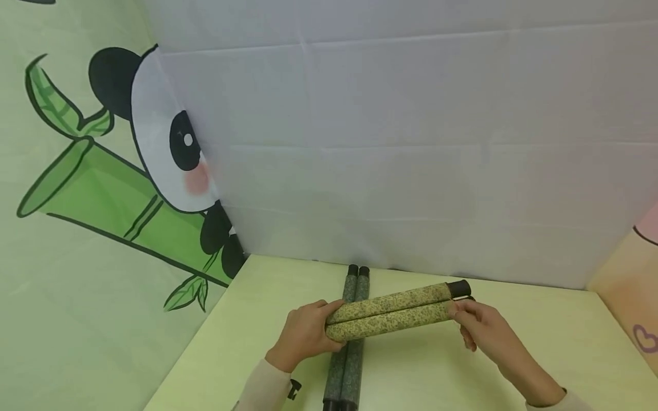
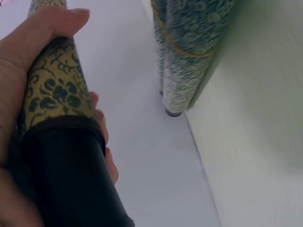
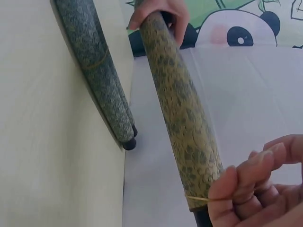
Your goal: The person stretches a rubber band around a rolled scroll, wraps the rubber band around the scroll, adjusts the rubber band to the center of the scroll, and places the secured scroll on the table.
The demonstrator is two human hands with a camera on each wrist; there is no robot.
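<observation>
My left hand (image 1: pixel 305 331) grips the yellow rolls (image 1: pixel 393 315) across the gray rolls (image 1: pixel 352 371); right of those, my right hand (image 1: pixel 485 330) pinches the band (image 3: pixel 195 198).

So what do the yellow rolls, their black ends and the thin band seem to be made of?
Yellow rolls: probably woven brocade or printed paper, fairly matte, judging by the fine floral pattern. Black ends: smooth, perhaps plastic or painted wood; no grain shows. Thin band: likely rubber, a taut, narrow strand; finish unclear.

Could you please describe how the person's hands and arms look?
The left hand and right hand wear no gloves. The left sleeve and right sleeve are pale cream. A small black piece shows beside the left sleeve; I cannot identify it.
</observation>
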